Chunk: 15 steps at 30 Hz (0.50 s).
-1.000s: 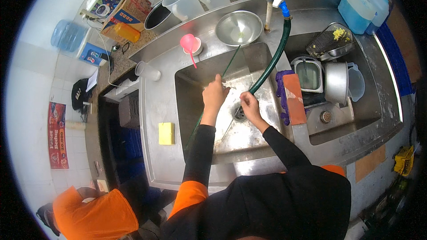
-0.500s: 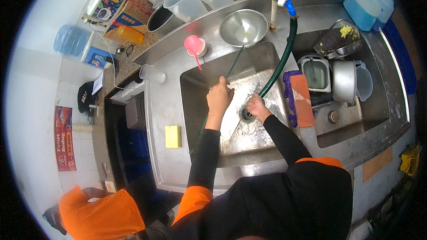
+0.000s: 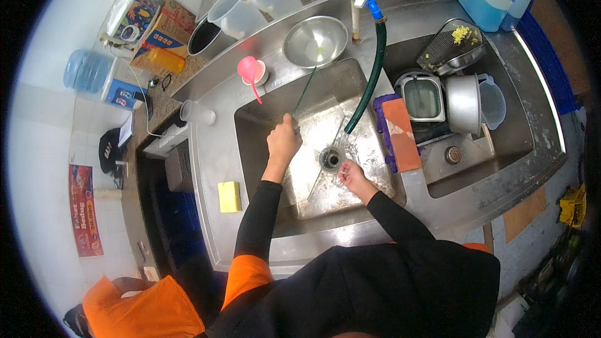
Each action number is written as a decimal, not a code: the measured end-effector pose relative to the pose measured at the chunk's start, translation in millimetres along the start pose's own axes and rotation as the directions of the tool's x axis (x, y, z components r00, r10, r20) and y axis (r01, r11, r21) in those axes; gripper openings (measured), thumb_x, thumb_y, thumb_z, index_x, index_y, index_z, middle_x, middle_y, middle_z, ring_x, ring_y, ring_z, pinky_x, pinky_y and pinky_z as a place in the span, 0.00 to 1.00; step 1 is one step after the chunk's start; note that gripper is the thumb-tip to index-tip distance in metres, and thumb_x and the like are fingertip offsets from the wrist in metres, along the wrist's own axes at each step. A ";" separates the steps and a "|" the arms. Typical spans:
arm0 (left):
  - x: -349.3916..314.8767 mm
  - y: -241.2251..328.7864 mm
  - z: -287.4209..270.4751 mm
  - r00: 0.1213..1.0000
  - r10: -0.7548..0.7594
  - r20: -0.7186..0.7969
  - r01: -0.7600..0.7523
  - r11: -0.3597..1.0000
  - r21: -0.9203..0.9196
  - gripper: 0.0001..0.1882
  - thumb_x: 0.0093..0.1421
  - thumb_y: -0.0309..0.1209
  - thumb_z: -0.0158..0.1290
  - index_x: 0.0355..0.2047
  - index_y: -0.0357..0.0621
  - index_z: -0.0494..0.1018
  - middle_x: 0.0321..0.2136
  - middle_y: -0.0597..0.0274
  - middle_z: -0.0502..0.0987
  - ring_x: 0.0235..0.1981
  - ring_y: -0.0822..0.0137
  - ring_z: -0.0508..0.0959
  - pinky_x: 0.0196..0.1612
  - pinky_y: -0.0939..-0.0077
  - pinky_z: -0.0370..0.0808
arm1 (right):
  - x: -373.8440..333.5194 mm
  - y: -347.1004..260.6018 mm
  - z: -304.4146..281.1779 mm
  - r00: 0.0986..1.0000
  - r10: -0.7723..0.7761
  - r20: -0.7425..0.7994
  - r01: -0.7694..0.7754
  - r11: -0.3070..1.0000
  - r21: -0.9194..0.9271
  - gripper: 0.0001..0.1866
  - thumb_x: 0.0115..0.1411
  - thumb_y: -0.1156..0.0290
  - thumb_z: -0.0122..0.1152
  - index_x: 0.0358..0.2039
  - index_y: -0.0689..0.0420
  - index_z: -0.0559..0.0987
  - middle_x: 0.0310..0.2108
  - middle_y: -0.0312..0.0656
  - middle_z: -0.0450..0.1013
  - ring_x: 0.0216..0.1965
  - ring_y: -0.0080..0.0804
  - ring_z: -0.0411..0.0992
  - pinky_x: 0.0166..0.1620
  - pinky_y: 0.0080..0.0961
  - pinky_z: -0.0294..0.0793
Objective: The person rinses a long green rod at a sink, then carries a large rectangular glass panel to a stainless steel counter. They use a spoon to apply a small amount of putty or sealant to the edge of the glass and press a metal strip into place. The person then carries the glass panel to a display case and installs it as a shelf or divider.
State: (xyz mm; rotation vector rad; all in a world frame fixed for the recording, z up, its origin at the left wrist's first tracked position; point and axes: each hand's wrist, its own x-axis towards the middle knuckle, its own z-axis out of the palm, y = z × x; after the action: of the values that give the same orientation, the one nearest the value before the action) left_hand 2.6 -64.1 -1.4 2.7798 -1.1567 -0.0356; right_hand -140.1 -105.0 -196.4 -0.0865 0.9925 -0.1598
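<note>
Your left hand (image 3: 283,143) is down inside the steel sink basin (image 3: 250,144), closed around the upper part of a thin, straight rod (image 3: 305,91) that runs away from your knuckles toward the round metal bowl (image 3: 315,40) on the ledge beyond. Whether the fingers fully wrap it you cannot tell from this angle. Your right hand (image 3: 351,174) sits just beside the drain (image 3: 330,159), fingers curled together as if pinching something small; what it pinches is too small to make out.

The green hose (image 3: 369,81) hangs from the tap and ends just past your right hand, near the drain. The basin floor around both hands looks wet and speckled with bits, so as a judgement the cleaning of this basin is under way, not finished: the drain area is being dealt with, the debris on the floor remains.

Materials: the basin is dull brushed steel with rounded corners, the hose smooth flexible rubber or plastic, the rod stiff and slim. To the left of your left forearm lies 1 yellow sponge (image 3: 229,196), soft and rectangular. To the right of your right hand an orange cutting board (image 3: 401,134) lies across the divider.
</note>
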 end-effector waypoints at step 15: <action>-42.3 -56.2 -33.3 0.988 -0.106 -0.112 0.058 0.928 -0.369 0.11 0.43 0.28 0.53 0.26 0.42 0.64 0.10 0.59 0.67 0.11 0.61 0.67 0.16 0.72 0.62 | 128.7 48.3 -29.2 0.986 -0.083 0.142 0.161 0.674 -0.721 0.37 0.52 0.44 0.35 0.55 0.47 0.37 0.58 0.39 0.30 0.58 0.38 0.35 0.53 0.32 0.49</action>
State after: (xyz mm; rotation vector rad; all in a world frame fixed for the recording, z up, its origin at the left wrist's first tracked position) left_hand 14.8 8.8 23.2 2.4585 -0.8953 -0.0682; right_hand -91.0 -79.7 -325.6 -0.9050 0.8996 0.1353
